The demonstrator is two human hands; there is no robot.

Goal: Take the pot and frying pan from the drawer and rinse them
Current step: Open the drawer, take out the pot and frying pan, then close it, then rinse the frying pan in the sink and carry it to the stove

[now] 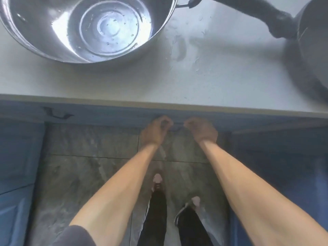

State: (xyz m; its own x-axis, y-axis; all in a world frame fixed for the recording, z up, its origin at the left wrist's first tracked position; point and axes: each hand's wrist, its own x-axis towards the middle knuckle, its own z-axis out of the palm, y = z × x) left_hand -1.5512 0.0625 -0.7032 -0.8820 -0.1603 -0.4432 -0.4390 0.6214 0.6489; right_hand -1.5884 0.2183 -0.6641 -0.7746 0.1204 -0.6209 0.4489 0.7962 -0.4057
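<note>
A wet steel pot stands on the white counter at the upper left, its inside beaded with water drops. The dark frying pan lies at the upper right, its black handle pointing left toward the pot. Below the counter edge, my left hand and my right hand are both curled around the thin metal handle of the blue drawer front. The drawer's inside is hidden.
Water is spilled on the counter between pot and pan. Blue cabinet fronts flank the grey tiled floor. My legs in dark trousers and my feet stand on the floor below the hands.
</note>
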